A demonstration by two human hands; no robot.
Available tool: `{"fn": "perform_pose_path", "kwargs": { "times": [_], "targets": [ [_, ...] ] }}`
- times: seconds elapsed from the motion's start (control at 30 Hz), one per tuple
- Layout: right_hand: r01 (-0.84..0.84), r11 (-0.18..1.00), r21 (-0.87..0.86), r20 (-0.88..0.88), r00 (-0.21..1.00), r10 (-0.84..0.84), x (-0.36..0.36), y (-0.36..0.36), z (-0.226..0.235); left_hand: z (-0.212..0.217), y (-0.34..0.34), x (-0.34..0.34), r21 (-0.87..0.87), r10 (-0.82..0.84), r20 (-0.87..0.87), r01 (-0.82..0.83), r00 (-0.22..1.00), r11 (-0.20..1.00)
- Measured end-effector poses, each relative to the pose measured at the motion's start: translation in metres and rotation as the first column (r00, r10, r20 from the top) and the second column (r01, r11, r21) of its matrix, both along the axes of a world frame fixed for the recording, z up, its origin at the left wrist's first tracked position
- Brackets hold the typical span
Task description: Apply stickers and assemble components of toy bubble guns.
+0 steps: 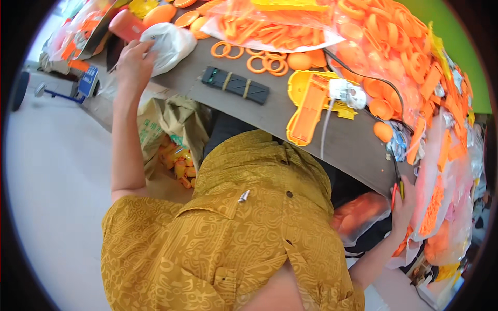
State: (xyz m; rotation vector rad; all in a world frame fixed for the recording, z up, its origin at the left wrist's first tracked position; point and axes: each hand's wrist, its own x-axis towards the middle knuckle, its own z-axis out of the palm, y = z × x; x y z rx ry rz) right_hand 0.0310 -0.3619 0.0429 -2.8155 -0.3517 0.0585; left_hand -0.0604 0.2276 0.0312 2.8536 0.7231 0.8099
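Grey tabletop [358,146], one white bag [174,47], one red-handled tool [394,196] in right hand [404,206].

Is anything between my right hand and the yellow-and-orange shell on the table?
Yes: a white cord runs down beside the yellow-and-orange shell, on the side toward your right hand and its red-handled tool.

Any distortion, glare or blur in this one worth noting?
Head view: fisheye distortion, with dark corners; the floor at left looks pale and washed out; the clear bag below the table shows whitish highlights; the left hand looks slightly soft, and I cannot tell whether from motion or focus.
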Motion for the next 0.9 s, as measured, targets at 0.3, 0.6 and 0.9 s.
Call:
{"fn": "perform_pose_path", "kwargs": {
  "times": [0.3, 0.6, 0.9],
  "targets": [
    [-0.116, 0.992, -0.057, 0.140, 0.982, 0.123, 0.030, -0.003, -0.004, 0.024, -0.166, 0.016, -0.018, -0.877, 0.107, 0.883, 0.468, 0.469],
    [-0.143, 0.990, 0.011, 0.203, 0.969, 0.138, 0.036, -0.001, -0.015, -0.002, -0.226, 0.051, 0.009, -0.976, -0.219, 1.000, 0.022, 0.020],
    [0.280, 0.917, 0.283, 0.341, 0.865, -0.369, 0.055, -0.025, 0.051, 0.009, -0.234, 0.080, -0.059, -0.962, -0.268, 0.997, -0.057, -0.042]
  ]
}}
